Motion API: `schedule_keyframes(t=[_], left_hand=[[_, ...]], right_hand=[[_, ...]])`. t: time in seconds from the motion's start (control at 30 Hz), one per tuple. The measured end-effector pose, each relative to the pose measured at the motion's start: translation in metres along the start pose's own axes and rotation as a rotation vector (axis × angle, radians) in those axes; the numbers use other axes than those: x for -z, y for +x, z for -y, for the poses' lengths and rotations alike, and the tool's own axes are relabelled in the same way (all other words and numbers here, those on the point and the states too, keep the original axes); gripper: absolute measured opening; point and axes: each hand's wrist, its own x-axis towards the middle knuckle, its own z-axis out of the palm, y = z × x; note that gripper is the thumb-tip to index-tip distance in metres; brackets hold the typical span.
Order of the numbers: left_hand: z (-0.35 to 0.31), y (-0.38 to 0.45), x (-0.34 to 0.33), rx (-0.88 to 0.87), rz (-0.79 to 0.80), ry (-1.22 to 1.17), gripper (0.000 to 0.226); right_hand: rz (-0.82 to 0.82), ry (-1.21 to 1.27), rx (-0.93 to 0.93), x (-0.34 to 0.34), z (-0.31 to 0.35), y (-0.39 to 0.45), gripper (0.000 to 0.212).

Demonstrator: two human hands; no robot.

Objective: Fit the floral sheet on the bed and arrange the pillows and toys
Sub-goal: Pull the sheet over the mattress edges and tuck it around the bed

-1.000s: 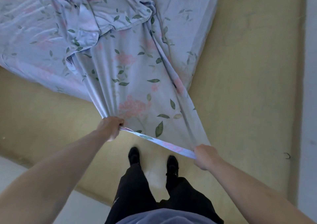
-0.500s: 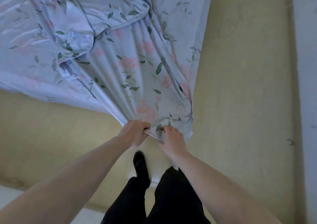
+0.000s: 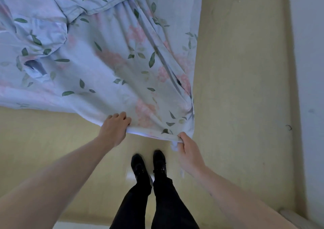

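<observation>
Two bare hands grip the near hem of a floral sheet (image 3: 112, 67) at the foot of a bare yellow mattress (image 3: 236, 88). The left hand (image 3: 114, 129) curls over the hem from above, knuckles up and fingers bent down onto the cloth, with a fold of the edge bunched beneath the palm. The right hand (image 3: 188, 152) pinches the sheet's near right corner, the fabric gathered into a small white wad between thumb and curled fingers. Between the two hands the hem runs as a short, slightly sagging band. Beyond the hands, the pale blue sheet, printed with pink blossoms and green leaves, spreads rumpled over the far and left part of the mattress, with deep creases fanning away from the pinched corner and a heavier fold heaped at the far side. The mattress shows bare to the right of the sheet and along its near edge. Just this side of the sheet's hem, between the two forearms, stand the person's black shoes (image 3: 149, 167) and dark trouser legs (image 3: 154, 206). A pale wall (image 3: 308, 70) borders the mattress on its right side.
</observation>
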Motion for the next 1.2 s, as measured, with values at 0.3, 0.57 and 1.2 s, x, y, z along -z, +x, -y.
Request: schedule_keyframes(t=[0.3,0.57,1.2], left_hand=[[0.096,0.024,-0.057,0.439,0.035,0.033,0.022],[0.142,-0.032,-0.115,0.467,0.087,-0.025,0.034],[0.103,-0.014,-0.137,0.338,0.545,0.277,0.029]], right_hand=[[0.114,-0.474,0.297,0.024,-0.094,0.039,0.024],[-0.154,-0.700,0.173,0.055,-0.161,0.063,0.029],[0.271,-0.180,-0.518,-0.031,-0.150,0.114,0.067]])
